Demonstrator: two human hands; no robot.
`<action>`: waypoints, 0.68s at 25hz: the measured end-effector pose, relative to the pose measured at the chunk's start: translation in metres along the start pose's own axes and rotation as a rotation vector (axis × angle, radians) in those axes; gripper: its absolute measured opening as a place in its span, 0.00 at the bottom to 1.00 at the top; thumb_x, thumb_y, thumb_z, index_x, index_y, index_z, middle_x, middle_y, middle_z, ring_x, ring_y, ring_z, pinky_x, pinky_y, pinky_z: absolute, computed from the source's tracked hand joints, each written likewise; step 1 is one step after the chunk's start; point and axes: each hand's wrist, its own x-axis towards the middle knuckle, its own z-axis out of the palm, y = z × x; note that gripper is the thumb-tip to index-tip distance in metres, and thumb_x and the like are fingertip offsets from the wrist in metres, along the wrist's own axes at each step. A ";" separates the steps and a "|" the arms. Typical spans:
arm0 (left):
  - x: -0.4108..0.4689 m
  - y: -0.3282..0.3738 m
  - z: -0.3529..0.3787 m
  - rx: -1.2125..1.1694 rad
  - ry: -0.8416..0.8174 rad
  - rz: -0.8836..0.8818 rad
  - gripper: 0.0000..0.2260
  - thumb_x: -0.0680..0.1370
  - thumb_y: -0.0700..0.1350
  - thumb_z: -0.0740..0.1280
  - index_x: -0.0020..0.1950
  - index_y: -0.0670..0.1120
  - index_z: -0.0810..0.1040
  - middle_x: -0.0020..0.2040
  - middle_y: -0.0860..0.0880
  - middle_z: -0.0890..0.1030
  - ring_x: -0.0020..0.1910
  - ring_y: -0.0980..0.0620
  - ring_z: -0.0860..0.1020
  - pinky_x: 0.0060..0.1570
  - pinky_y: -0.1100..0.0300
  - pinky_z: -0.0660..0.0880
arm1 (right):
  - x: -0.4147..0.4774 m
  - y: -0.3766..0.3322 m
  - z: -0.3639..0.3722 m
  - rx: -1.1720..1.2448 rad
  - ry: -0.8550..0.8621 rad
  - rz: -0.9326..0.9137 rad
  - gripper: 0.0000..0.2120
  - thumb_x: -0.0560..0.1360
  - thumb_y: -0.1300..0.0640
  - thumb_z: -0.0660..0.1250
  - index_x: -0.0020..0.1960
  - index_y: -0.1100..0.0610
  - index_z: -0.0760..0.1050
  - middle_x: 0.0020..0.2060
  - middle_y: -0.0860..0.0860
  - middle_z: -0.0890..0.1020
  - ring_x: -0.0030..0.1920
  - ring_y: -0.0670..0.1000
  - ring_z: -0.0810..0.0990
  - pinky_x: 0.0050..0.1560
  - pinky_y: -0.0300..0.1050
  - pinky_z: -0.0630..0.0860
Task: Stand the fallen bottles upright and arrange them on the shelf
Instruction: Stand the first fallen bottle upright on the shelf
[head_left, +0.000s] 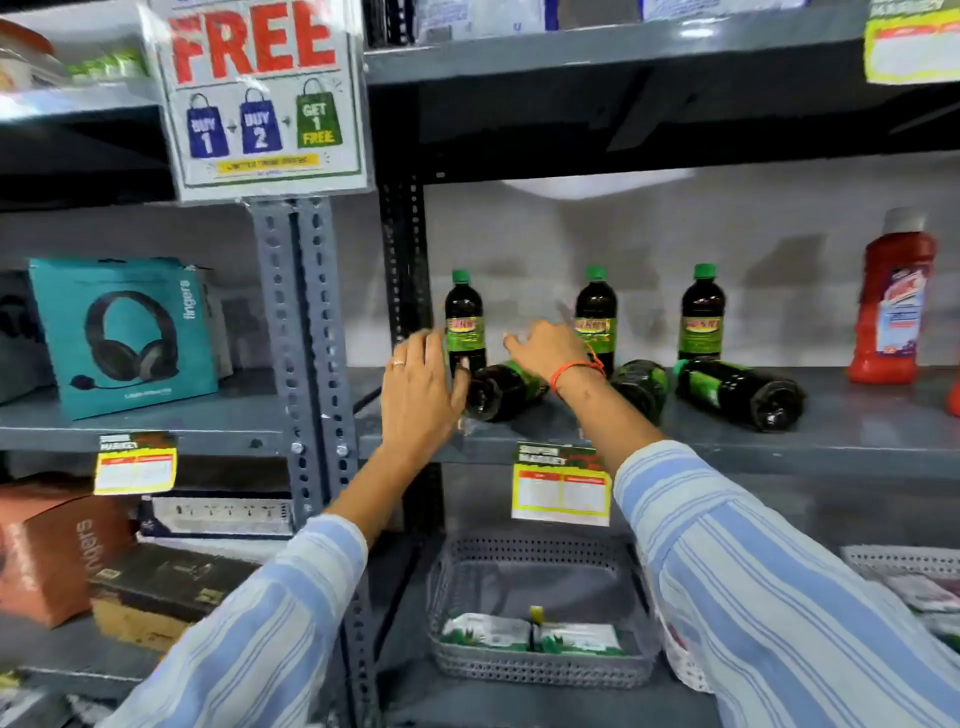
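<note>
Three bottles upright (702, 313) — three fallen (740, 385)

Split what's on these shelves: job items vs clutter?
Job:
- three fallen dark green-capped plastic bottles
- three upright ones
- grey metal shelf

Clutter:
- red squeeze bottle
- teal headset box
- grey perforated basket
- FREE sign

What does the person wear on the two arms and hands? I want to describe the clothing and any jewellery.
Both arms have loose long sleeves in pale fabric with light blue vertical stripes, pushed back from the wrists. The left hand has a thin ring on one finger. The right hand has an orange-red thread bracelet around the wrist.
</note>
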 end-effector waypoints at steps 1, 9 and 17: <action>-0.008 -0.009 0.003 -0.007 -0.041 -0.003 0.24 0.77 0.53 0.54 0.63 0.36 0.72 0.55 0.38 0.77 0.51 0.38 0.75 0.49 0.48 0.73 | 0.001 -0.001 0.006 -0.025 -0.069 0.085 0.31 0.75 0.40 0.60 0.64 0.65 0.70 0.63 0.63 0.76 0.62 0.64 0.75 0.60 0.53 0.74; -0.058 -0.059 0.019 0.098 -0.191 0.063 0.24 0.79 0.56 0.52 0.46 0.39 0.79 0.42 0.41 0.82 0.42 0.40 0.79 0.41 0.51 0.73 | -0.007 -0.005 0.026 0.675 -0.261 0.464 0.23 0.76 0.55 0.64 0.68 0.65 0.68 0.61 0.53 0.74 0.53 0.58 0.75 0.39 0.29 0.79; -0.064 -0.054 0.020 0.099 -0.138 0.016 0.24 0.80 0.57 0.52 0.46 0.40 0.78 0.41 0.43 0.82 0.42 0.42 0.80 0.46 0.51 0.73 | 0.003 -0.012 0.049 0.611 -0.007 0.300 0.47 0.65 0.51 0.75 0.75 0.56 0.51 0.64 0.59 0.73 0.59 0.60 0.76 0.54 0.56 0.79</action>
